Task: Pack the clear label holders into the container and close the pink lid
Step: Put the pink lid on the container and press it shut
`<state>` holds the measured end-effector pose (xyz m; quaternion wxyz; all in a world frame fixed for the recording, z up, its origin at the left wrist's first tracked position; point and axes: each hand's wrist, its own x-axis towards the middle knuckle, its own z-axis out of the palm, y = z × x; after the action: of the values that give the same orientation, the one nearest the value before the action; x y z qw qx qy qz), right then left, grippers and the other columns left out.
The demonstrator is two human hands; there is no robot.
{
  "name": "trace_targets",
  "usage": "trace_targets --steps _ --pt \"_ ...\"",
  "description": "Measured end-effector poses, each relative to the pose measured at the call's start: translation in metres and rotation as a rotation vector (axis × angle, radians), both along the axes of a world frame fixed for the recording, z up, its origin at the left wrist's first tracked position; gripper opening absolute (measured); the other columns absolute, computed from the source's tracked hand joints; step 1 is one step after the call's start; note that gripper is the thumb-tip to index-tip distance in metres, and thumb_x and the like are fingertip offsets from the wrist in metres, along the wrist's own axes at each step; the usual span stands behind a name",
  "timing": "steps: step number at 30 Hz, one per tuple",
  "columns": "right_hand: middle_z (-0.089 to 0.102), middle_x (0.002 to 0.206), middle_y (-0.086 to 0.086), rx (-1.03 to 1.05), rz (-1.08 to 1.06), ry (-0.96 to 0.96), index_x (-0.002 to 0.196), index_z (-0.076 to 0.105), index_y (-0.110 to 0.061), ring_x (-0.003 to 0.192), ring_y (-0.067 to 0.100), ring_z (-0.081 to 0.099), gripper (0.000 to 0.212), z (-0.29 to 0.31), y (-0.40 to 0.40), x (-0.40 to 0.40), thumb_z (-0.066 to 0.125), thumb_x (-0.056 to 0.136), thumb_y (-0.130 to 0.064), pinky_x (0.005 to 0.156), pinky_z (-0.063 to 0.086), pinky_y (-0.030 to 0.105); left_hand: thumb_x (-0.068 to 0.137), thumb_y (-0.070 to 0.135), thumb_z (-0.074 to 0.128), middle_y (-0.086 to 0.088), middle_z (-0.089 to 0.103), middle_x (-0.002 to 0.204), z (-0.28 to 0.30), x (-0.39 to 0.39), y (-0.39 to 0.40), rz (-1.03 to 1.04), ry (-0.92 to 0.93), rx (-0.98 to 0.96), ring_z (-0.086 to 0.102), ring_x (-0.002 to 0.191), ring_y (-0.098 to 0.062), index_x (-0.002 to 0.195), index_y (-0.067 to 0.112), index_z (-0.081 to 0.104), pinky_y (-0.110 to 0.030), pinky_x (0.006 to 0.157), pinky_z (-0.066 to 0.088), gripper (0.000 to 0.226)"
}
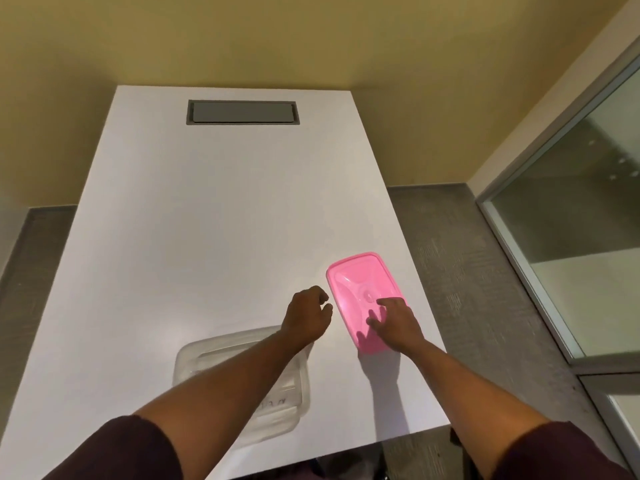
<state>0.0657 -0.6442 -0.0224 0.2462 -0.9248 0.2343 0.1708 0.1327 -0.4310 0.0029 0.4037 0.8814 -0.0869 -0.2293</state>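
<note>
On the white table (pixel 207 220), the pink lid (pixel 360 296) lies long axis running away, right hand (pixel 393 322) spread on it.

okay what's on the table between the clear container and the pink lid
Only bare white table, in the head view. The left hand hovers above that gap between container and pink lid.

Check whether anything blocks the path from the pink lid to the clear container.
Only the person's own left forearm, which crosses above the container. Between the pink lid and the container the white table is bare.
</note>
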Motion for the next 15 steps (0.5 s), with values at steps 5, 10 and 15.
trace_targets --steps 5,10,15 --pt "0.040 0.156 0.008 -0.022 0.007 0.041 0.148 0.043 -0.016 0.147 0.028 0.031 0.066 -0.009 -0.035 0.004 0.068 0.092 -0.040 0.118 0.033 0.046 0.087 0.020 0.060 -0.015 0.064 0.083 -0.012 0.000 -0.047 0.138 0.279 0.026 0.061 0.085 -0.037 0.084 0.001 0.064 -0.042 0.087 0.052 0.019" --pt "0.037 0.158 0.008 0.059 -0.025 0.096 0.156 0.031 -0.023 0.147 0.030 0.032 0.081 -0.016 -0.058 0.007 0.075 0.088 -0.034 0.118 0.033 0.049 0.089 0.028 0.066 -0.014 0.064 0.126 -0.037 -0.004 -0.065 0.222 0.533 -0.049 0.062 0.116 -0.032 0.124 0.000 0.059 -0.032 0.087 0.047 0.045" --pt "0.047 0.148 0.013 0.134 -0.116 0.085 0.154 0.033 -0.024 0.132 0.033 0.051 0.082 -0.021 -0.068 0.008 0.078 0.085 -0.028 0.106 0.045 0.045 0.089 0.024 0.067 -0.015 0.069 0.115 -0.039 -0.013 -0.076 0.271 0.620 -0.133 0.067 0.104 -0.030 0.121 0.000 0.062 -0.039 0.090 0.055 0.040"
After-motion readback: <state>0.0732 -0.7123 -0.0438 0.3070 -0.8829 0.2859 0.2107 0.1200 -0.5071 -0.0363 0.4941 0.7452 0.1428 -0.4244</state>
